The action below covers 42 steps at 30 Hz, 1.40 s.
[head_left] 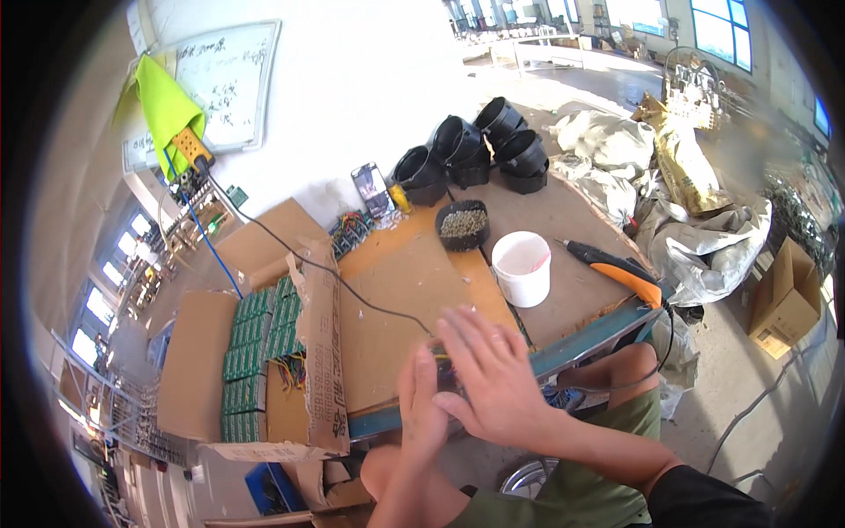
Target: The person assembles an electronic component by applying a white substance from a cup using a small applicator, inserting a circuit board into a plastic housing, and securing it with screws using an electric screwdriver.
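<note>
Over the table [383, 365] at six o'clock | left hand [422, 396], right hand [488, 378]: fingers extended, grip can't be told | yellow wires [443, 357]: between them, mostly hidden | risk: black cord [333, 272], ten o'clock, snagging if hands swing

Obj [446, 371] btwn 2 hands [488, 378] mostly hidden; R sleeve [704, 500] cut off.

The whiteboard [211, 92] bears dark handwriting, the cardboard box [324, 352] dark print — none clearly legible.

white wall [352, 88], framed whiteboard [238, 79], bright windows [723, 35] on both sides, sunlit grey floor [722, 378], teal-edged worktable [572, 207]
</note>
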Available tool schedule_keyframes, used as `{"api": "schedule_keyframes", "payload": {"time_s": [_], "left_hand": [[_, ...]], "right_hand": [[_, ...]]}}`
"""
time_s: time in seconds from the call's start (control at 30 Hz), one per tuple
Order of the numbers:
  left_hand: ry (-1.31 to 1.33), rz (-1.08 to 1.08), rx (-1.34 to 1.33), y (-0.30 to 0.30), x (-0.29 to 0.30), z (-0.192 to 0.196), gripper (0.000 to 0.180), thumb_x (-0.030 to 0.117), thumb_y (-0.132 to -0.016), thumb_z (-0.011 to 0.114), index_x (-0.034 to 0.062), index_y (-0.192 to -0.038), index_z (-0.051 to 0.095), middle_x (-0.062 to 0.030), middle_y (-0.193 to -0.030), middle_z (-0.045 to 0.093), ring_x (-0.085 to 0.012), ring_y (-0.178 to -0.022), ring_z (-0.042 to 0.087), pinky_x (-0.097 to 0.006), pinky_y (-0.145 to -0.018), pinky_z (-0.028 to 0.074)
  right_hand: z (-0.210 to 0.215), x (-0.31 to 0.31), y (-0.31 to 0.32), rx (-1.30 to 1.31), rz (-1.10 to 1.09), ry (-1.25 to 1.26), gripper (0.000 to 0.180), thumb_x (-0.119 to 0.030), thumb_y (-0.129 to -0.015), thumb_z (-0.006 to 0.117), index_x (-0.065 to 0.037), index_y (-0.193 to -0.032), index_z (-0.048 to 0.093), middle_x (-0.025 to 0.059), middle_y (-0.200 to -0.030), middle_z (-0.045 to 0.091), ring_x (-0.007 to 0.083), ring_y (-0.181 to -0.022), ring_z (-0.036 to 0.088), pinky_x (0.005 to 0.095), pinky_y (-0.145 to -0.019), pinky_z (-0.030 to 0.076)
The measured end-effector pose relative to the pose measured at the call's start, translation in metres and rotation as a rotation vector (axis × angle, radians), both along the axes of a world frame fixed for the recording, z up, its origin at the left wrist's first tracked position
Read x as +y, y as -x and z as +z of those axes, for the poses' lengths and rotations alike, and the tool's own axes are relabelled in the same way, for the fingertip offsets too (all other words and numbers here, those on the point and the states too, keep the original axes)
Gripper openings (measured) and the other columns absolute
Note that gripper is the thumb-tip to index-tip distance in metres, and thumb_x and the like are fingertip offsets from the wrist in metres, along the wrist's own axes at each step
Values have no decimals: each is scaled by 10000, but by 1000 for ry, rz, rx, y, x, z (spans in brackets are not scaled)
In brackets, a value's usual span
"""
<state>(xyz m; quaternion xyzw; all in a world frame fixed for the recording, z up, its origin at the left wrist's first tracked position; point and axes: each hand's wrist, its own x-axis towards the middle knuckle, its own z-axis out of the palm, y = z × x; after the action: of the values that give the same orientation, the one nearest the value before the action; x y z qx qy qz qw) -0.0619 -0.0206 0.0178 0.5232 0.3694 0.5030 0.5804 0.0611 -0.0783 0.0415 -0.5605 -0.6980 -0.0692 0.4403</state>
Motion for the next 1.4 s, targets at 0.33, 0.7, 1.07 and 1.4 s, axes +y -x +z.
{"api": "schedule_keyframes", "payload": {"time_s": [0.33, 0.7, 1.07, 1.4], "left_hand": [[234, -70, -250, 1, -2, 2, 378, 336, -1044, 486, -14, -1038, 630, -95, -937, 667, -160, -821, 649, -298, -722, 537], [-44, -448, -229, 6, -5, 3, 728, 390, -854, 741, 28, -1407, 433, -115, -1308, 553, -261, -1221, 519, -408, -1019, 423], [-234, -769, 161, -22, 25, 48, 374, 169, -976, 570, 10, -1314, 575, -155, -1302, 591, -239, -1202, 578, -393, -978, 484], [39, -63, -11, -65, 120, -16, 224, 181, -909, 696, 76, -1080, 596, -7, -798, 588, -104, -655, 544, -274, -564, 462]], "right_hand": [[-69, 26, -8, 170, 89, -159, 289, -246, -901, 596, -11, -1069, 603, 107, -819, 617, 300, -693, 573, 393, -675, 436], [-32, 15, -26, 1437, 222, 320, 482, -369, -1059, 397, -24, -774, 575, 7, -614, 488, 115, -530, 462, 254, -492, 347], [-28, 9, -50, 1443, 388, 736, 298, -328, -1032, 463, -66, -963, 588, 9, -672, 511, 156, -598, 501, 326, -584, 447], [37, 64, -179, -173, -496, 464, 414, -451, -823, 703, -54, -716, 749, 163, -673, 681, 353, -671, 675, 437, -633, 536]]}}
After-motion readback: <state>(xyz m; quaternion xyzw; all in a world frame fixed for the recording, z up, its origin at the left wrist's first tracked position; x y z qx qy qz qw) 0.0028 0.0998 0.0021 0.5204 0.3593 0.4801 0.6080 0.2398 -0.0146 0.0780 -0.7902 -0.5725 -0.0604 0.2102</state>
